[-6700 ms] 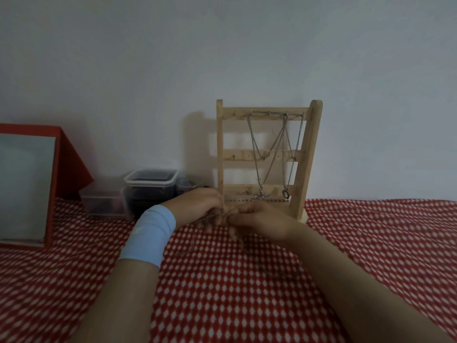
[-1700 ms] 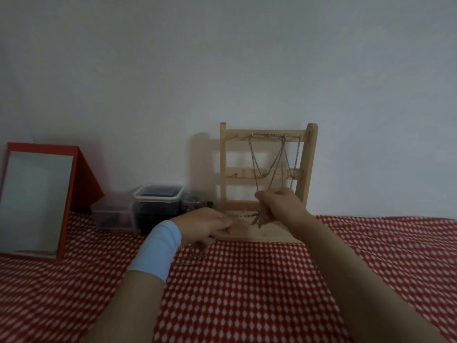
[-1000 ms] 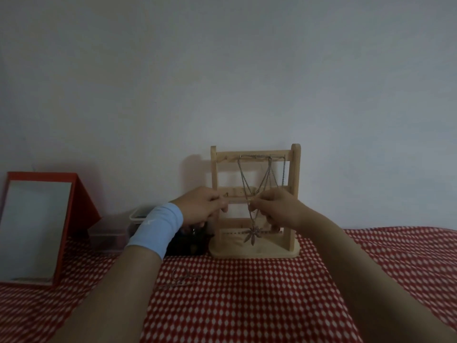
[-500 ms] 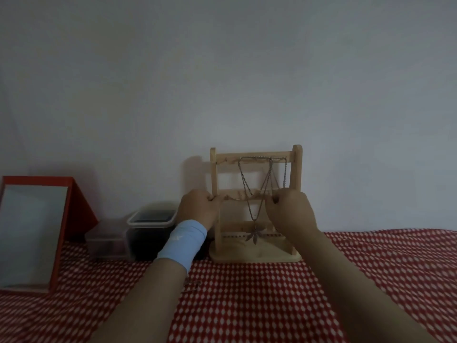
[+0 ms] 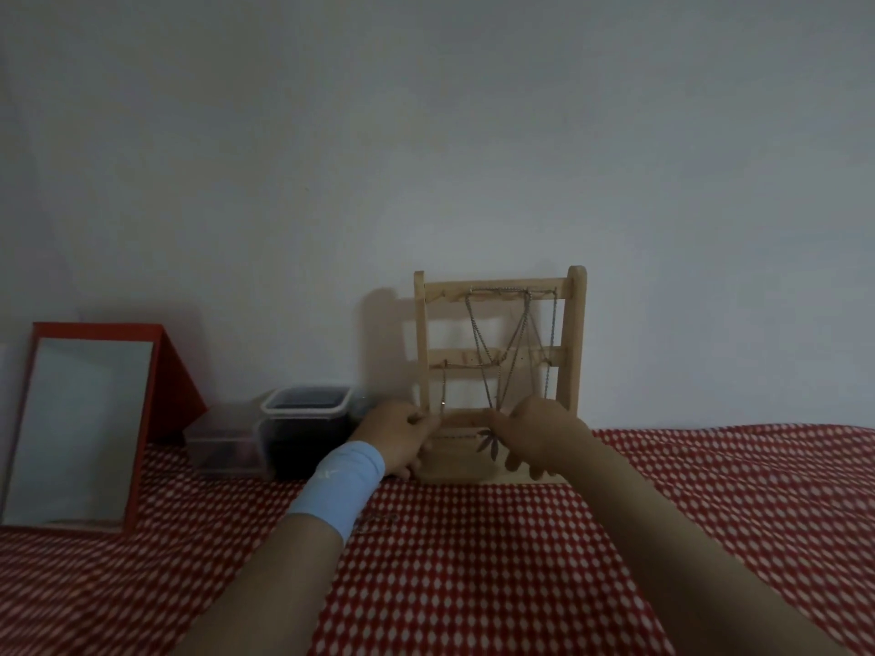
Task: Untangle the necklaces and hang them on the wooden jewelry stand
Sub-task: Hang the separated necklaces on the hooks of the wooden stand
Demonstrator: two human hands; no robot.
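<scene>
Fingers of the left hand and right hand look pinched on the two ends of a chain draped over the middle rung of the wooden jewelry stand, centre frame; I judge that levels it. Left of frame stands a mirror.

no readable text, labels or numbers

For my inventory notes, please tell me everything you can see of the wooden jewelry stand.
The wooden jewelry stand is pale bare wood: two posts, three crossbars, a base. It stands upright on the red checked cloth, by the white wall. Thin metal chains hang from its upper two bars. The left hand and right hand are at its lowest bar.
</scene>
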